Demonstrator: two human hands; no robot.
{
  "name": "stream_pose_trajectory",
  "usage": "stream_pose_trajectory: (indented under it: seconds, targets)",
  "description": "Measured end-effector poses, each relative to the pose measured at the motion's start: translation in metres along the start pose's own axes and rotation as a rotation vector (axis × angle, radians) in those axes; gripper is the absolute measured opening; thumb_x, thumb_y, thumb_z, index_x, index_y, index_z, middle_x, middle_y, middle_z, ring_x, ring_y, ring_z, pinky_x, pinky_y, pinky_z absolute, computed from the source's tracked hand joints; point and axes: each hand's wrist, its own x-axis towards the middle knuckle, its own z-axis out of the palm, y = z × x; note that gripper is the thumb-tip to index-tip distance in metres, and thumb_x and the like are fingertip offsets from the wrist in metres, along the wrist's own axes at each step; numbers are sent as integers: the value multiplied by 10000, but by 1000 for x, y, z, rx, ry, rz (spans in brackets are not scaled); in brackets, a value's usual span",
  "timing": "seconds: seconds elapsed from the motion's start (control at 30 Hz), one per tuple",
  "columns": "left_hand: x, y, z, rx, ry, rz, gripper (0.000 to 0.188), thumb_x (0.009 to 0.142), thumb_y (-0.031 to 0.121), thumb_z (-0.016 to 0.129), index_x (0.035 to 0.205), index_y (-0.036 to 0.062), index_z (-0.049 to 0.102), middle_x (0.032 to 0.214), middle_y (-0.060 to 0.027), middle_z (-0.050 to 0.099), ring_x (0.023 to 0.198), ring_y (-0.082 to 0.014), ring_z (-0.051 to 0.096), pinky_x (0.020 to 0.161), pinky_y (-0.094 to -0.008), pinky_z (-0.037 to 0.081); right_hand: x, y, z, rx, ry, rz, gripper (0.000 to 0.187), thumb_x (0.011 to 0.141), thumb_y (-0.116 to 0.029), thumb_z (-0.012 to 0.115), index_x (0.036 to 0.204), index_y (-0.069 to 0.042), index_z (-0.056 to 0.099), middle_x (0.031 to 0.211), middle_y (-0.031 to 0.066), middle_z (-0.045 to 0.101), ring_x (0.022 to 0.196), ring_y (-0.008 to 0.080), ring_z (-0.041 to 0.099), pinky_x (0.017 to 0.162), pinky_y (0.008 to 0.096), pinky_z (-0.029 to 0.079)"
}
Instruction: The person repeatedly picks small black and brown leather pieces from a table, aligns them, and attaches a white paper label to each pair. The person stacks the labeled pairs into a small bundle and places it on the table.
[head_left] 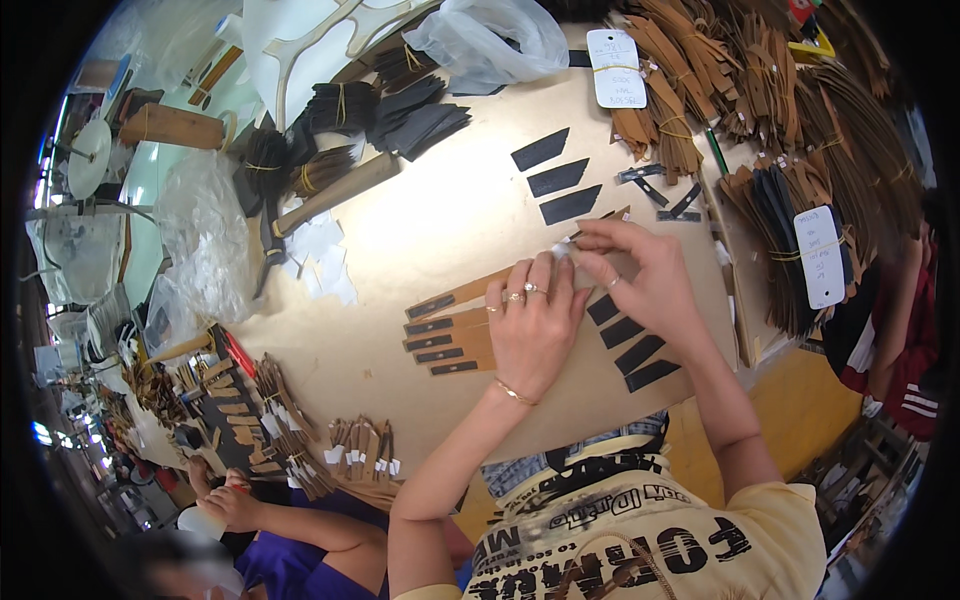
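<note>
Brown leather strips (470,337) lie fanned side by side on the table, each with a small dark patch on its left end. Across their right part my left hand (535,325) lies palm down, fingers stretched out. Just right of it, my right hand (640,275) has thumb and fingers drawn together at a thin dark piece, too small to name. A small white bit (561,248) shows by the left fingertips. Several black slanted pieces (633,347) lie below my right hand, partly under its wrist. Three more black pieces (557,177) lie beyond the hands.
A hammer (330,195) rests at the far left near white paper scraps (325,262). Bundled brown strips (690,80) with white tags fill the far right. Small dark metal-like parts (660,190) lie near them. A plastic bag (490,45) sits at the back. Another person's hands (230,503) are at lower left.
</note>
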Motion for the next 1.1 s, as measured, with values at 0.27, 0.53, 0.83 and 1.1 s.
stream_pose_trajectory:
  seconds: [0.27, 0.53, 0.83, 1.1]
  targets:
    - [-7, -23, -40, -235, 69, -208, 296, 806, 44, 703, 1099, 87, 713, 1120, -80, 653, 968, -245, 622, 933, -398, 388, -30, -10, 22, -881, -80, -422, 431, 805, -56, 599, 1228, 16, 633, 1228, 109, 611, 1138, 270, 552, 967, 401, 450]
    - [-16, -2, -34, -296, 10, -134, 350, 802, 39, 688, 1145, 110, 704, 1192, -89, 638, 1013, -249, 608, 1000, -424, 349, -20, -13, 10, -889, -28, -401, 353, 804, -163, 684, 1149, -89, 685, 1147, 59, 634, 1138, 232, 535, 997, 410, 363]
    - [-49, 5, -39, -361, 108, -220, 301, 829, 93, 714, 1128, 120, 705, 1185, -71, 638, 943, -207, 637, 1018, -422, 354, 7, 9, -20, -714, 81, -175, 335, 840, -223, 758, 1141, -104, 671, 1054, 56, 647, 1000, 237, 602, 947, 404, 388]
    - [-40, 14, -44, -355, 223, -296, 426, 843, 193, 738, 1242, 109, 613, 1279, -109, 570, 1241, -240, 512, 1073, -459, 322, -12, -30, -28, -398, -82, -265, 89, 842, -6, 706, 918, 15, 664, 876, 111, 612, 854, 246, 612, 807, 322, 458]
